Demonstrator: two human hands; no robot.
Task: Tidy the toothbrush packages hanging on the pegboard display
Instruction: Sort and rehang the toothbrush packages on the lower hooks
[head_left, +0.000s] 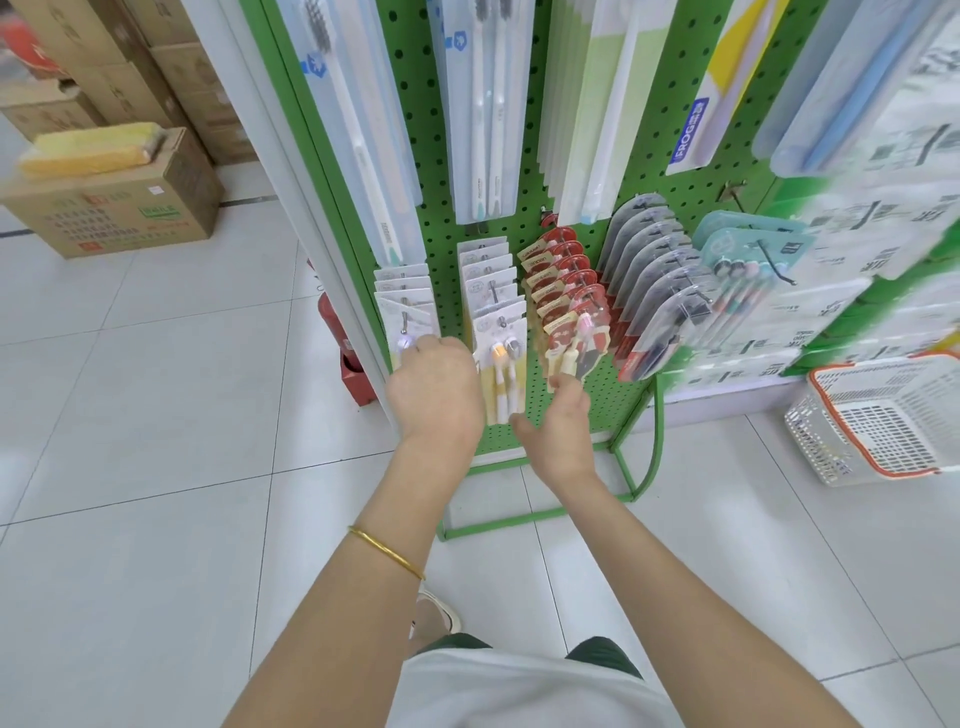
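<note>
Head view: which row in hand?

Bottom row of the pegboard (519, 156). Left hand (436, 387) on the white packs (405, 296) at the far-left peg (404, 318), fingers bent over the front one, tips hidden; cannot tell whether pinching or only resting. Right hand (558, 431) under the red packs (565, 283), fingers stretched up together to touch the front pack's bottom edge, thumb held out wide.

Best way to square them?

Probably one stack at a time. Steady the bottom edge, push the packs back along the peg, then level the fronts. Lift rather than tug, to spare the punched holes. With the red ones fanned and tilted, nudge from below until hanging plumb.

Anything to mind?

The middle packs (494, 293) between the hands: close by, easily knocked askew by a wrist.
</note>
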